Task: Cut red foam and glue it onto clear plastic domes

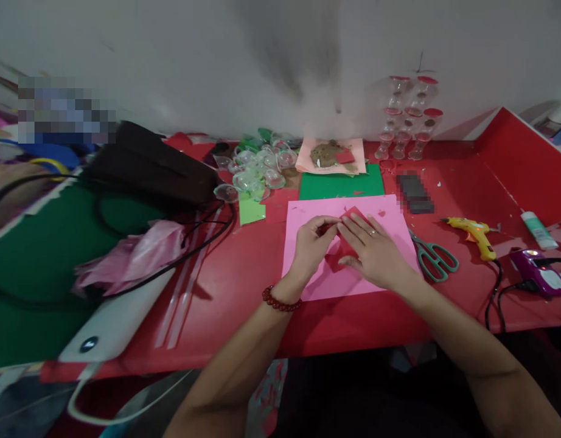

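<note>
A piece of red paper [356,214] lies on a pink sheet [303,285], partly hidden under my right hand [369,246]. That hand rests flat on it, fingers stretched out, a ring on one finger. My left hand [313,242], with a dark red bead bracelet [280,301] at the wrist, is closed in a pinch beside the left edge of the red paper. What sits between its fingertips is too small to make out. Just right of the pink sheet lie scissors [435,258] with grey-green handles.
On the red table [235,286] are a yellow glue gun [474,231], a purple device [538,272] with cords, and a glue bottle [539,230]. Clear plastic cups [257,167] pile at the back; joined cups [403,121] stand by the wall. A black box [148,164] and white power bank [120,322] sit left.
</note>
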A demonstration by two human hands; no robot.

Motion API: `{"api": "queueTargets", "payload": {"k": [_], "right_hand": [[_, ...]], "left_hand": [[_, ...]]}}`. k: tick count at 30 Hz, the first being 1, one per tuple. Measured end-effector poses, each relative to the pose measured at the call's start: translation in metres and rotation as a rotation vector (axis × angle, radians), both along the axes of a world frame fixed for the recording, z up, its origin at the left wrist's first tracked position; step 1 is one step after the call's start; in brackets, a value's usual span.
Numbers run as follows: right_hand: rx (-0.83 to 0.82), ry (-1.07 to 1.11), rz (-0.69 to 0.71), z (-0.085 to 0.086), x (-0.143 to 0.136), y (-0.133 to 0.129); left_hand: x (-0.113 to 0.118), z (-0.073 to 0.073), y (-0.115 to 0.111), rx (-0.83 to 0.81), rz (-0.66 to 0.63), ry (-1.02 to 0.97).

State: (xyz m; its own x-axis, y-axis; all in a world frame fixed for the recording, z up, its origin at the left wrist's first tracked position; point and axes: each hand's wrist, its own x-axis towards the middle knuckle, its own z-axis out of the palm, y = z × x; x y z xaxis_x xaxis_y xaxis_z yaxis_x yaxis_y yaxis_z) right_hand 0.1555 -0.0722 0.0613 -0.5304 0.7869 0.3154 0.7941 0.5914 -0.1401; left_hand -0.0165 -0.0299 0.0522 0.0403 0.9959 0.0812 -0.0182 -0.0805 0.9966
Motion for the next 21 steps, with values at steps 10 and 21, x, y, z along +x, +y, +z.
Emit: {"api": "queueTargets", "payload": {"k": [10, 21], "right_hand": [[-0.011, -0.01, 0.046, 0.009, 0.01, -0.002], [0.0, 0.03, 0.046, -0.016, 0.01, 0.006]], "left_hand": [[-0.011, 0.0, 0.006, -0.001, 0.123, -0.001], [-0.022, -0.016, 0.018, -0.085, 0.154, -0.073]]}}
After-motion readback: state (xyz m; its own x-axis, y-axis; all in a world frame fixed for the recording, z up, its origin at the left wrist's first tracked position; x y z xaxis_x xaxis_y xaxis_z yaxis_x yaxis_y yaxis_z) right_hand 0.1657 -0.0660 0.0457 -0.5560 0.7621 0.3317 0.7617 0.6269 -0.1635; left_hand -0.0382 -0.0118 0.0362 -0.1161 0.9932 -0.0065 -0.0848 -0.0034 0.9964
